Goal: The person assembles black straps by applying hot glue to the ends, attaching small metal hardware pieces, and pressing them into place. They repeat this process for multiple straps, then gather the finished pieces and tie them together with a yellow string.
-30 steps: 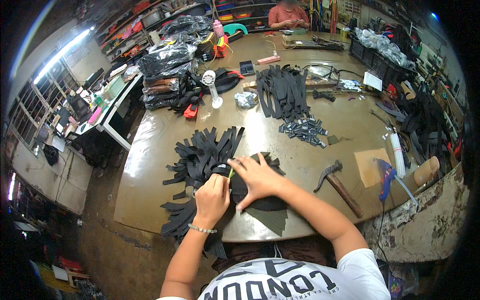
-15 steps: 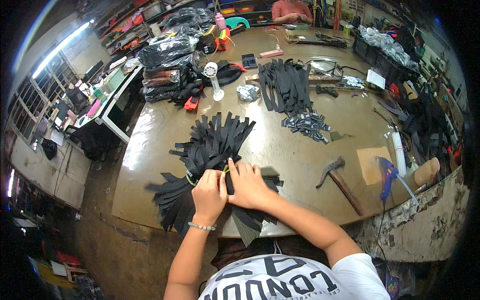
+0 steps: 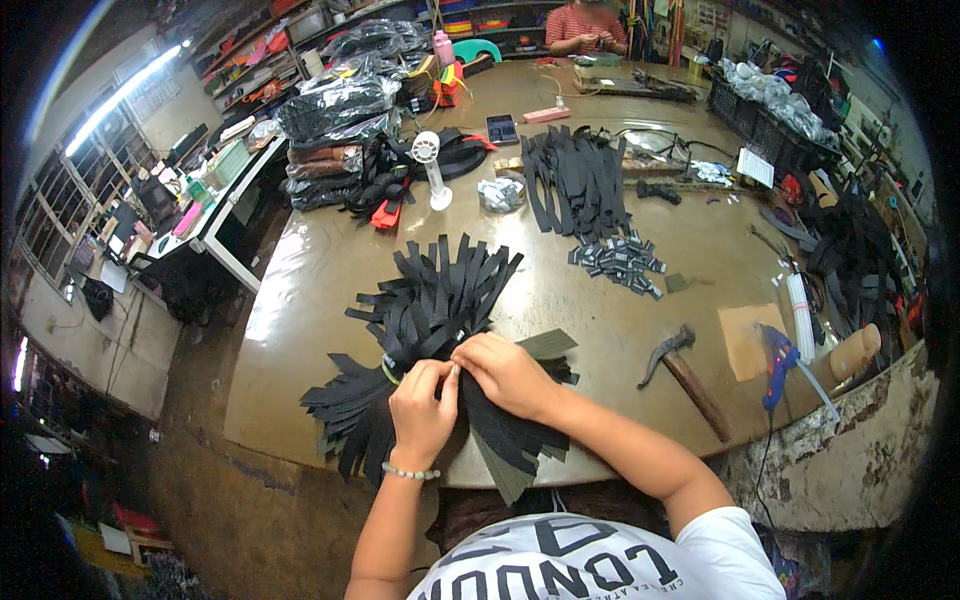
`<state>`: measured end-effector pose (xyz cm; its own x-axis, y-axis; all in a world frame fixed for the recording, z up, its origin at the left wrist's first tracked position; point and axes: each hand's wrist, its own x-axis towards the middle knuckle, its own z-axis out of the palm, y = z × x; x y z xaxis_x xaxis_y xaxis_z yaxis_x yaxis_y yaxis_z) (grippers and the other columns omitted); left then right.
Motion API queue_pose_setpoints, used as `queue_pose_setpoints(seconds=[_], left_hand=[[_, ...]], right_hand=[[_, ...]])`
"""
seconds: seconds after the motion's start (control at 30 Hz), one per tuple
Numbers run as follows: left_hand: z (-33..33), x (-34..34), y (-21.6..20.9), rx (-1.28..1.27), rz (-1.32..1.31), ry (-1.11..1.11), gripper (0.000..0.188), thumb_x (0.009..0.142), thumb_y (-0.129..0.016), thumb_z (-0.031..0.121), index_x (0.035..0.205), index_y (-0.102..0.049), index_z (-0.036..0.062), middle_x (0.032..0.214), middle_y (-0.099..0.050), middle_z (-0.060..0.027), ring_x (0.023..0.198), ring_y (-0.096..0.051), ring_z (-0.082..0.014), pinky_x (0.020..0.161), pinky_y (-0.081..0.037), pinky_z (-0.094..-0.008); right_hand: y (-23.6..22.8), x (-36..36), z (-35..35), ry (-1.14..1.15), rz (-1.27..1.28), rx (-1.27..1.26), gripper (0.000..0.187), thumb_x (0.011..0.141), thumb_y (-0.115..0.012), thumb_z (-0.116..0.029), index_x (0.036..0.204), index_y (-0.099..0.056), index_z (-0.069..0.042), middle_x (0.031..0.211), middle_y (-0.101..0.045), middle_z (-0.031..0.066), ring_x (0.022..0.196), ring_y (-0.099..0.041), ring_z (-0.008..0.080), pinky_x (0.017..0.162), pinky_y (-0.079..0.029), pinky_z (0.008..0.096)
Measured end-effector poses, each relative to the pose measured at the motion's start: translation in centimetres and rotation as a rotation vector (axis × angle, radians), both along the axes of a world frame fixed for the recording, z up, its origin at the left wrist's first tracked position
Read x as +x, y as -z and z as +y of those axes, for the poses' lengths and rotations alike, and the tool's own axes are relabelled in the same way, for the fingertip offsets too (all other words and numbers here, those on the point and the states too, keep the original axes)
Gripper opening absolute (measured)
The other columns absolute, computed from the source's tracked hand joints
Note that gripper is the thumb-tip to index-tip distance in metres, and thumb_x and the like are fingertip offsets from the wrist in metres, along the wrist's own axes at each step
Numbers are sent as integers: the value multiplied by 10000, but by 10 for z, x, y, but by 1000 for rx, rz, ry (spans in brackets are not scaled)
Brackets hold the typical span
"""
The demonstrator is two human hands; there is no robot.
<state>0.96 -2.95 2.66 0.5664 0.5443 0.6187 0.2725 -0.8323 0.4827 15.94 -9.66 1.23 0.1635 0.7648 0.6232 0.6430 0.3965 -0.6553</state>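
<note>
A large bundle of black webbing strips (image 3: 435,290) lies at the table's near edge, its ends fanned out on several sides. A thin yellow-green tie (image 3: 389,369) runs round its middle. My left hand (image 3: 424,405), a beaded bracelet at its wrist, is closed in a pinch over the tie. Against it, my right hand (image 3: 505,375) pinches at the same spot, fingertips meeting. The bit of tie between the fingers is mostly hidden. Olive-grey strips (image 3: 503,465) stick out under the bundle near me.
To the right lie a hammer (image 3: 690,385), a blue glue gun (image 3: 775,365) and cardboard (image 3: 740,340). Farther off are small dark buckles (image 3: 620,262), more black strips (image 3: 575,180) and a white handheld fan (image 3: 431,170). Another person (image 3: 587,32) sits at the far end.
My right hand's fingers, stretched out before, have curled into a pinch beside the left. Both hands stay at the bundle's middle, and the whole view has shifted slightly.
</note>
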Motion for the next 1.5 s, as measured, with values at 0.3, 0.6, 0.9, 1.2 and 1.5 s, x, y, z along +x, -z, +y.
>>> queue_pose_setpoints(seconds=[0.3, 0.6, 0.9, 1.2, 1.5], left_hand=[[3, 0, 10, 107, -25, -14, 75, 800, -732, 52, 808, -660, 33, 741, -623, -66, 635, -620, -240, 561, -476, -338], [12, 3, -6, 334, 219, 137, 105, 802, -683, 16, 902, -667, 44, 687, -522, -72, 579, -545, -240, 521, -466, -368], [26, -3, -20, -476, 222, 138, 186, 840, -734, 180, 846, -722, -5, 707, -600, -89, 614, -548, -159, 561, -413, -292], [32, -4, -23, -967, 181, 179, 187, 876, -726, 181, 891, -729, -6, 750, -677, -18, 618, -558, -52, 558, -441, -218], [4, -5, -9, -469, -26, 10, 139, 825, -753, 112, 881, -737, -14, 734, -679, -103, 636, -632, -134, 587, -473, -260]], right_hand=[[6, -6, 10, 97, 125, -93, 125, 933, -581, -117, 974, -626, -8, 881, -641, 126, 837, -577, 313, 746, -473, 380], [-2, 2, 12, 27, 313, -271, 193, 950, -539, -206, 966, -625, -33, 774, -647, 132, 757, -587, 338, 695, -464, 424], [4, -10, -16, 146, -50, 79, 245, 767, -631, 18, 1010, -602, 16, 1024, -572, 179, 947, -606, 355, 828, -517, 402], [15, -9, -14, 156, -278, 200, 218, 820, -634, -23, 1028, -639, 44, 1185, -614, 156, 1034, -625, 309, 812, -562, 362], [8, -6, -13, 117, 11, 105, 121, 835, -689, -8, 950, -693, 28, 1011, -656, 160, 840, -652, 279, 692, -528, 328]])
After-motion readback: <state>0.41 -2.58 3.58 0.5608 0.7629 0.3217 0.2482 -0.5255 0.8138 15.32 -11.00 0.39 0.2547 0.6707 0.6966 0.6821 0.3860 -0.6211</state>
